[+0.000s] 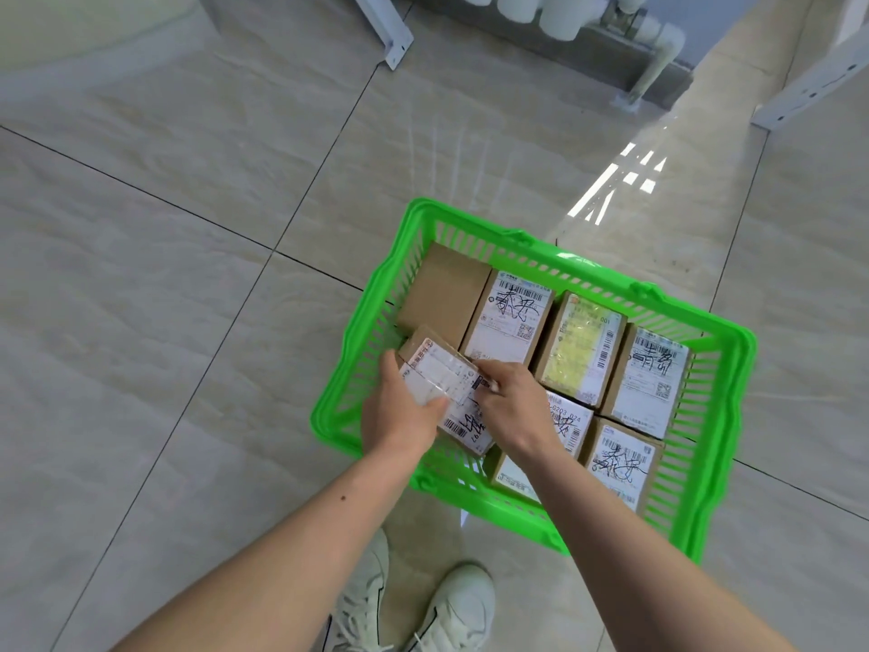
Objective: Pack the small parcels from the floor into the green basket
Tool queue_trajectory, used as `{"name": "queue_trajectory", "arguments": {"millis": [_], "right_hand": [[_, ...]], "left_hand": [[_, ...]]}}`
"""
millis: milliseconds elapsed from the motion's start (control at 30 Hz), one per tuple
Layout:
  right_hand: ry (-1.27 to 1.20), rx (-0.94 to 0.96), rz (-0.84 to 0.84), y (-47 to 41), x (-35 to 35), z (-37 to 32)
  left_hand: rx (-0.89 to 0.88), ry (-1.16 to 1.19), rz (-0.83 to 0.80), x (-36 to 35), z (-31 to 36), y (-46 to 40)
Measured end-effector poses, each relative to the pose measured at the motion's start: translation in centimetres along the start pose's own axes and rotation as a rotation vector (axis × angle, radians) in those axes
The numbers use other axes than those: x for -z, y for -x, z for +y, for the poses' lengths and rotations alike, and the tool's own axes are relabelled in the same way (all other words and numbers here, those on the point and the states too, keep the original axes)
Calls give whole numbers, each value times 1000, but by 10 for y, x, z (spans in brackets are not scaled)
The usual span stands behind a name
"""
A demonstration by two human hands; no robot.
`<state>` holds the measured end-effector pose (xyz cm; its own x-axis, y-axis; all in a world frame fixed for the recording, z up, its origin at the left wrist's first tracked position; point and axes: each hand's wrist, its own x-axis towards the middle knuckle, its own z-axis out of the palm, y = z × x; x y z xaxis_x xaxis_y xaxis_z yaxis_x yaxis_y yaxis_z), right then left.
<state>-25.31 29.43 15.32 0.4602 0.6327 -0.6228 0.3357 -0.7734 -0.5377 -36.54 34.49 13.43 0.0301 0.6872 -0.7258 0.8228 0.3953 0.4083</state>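
A green basket [705,322] stands on the tiled floor and holds several small cardboard parcels with white shipping labels. Over its near left corner both hands hold one small labelled parcel [439,374]. My left hand [399,411] grips its left end, thumb across the label. My right hand [512,402] pinches its right edge with curled fingers. Another labelled parcel [463,425] lies just beneath the held one. A plain brown parcel [442,294] fills the far left corner, and a parcel with a yellow label [580,350] sits mid basket.
Pale floor tiles [188,275] spread to the left and ahead. White metal shelf legs [390,35] stand at the back, another [809,82] at the right. My white sneakers [451,609] are just below the basket. No loose parcels show on the floor.
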Motion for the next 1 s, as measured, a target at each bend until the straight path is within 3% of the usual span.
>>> {"name": "queue_trajectory", "arguments": {"millis": [200, 300, 567, 800, 1000], "right_hand": [[51, -68, -5, -8, -21, 22], [40, -71, 35, -21, -33, 29], [45, -62, 156, -40, -56, 45], [252, -58, 182, -34, -50, 37], [129, -68, 253, 2, -22, 35]], "left_hand": [[-107, -523, -3, 11, -3, -13], [-128, -660, 37, 7, -2, -24], [-223, -727, 86, -3, -5, -38], [-260, -764, 72, -4, -5, -34], [-233, -751, 91, 17, -1, -9]]}}
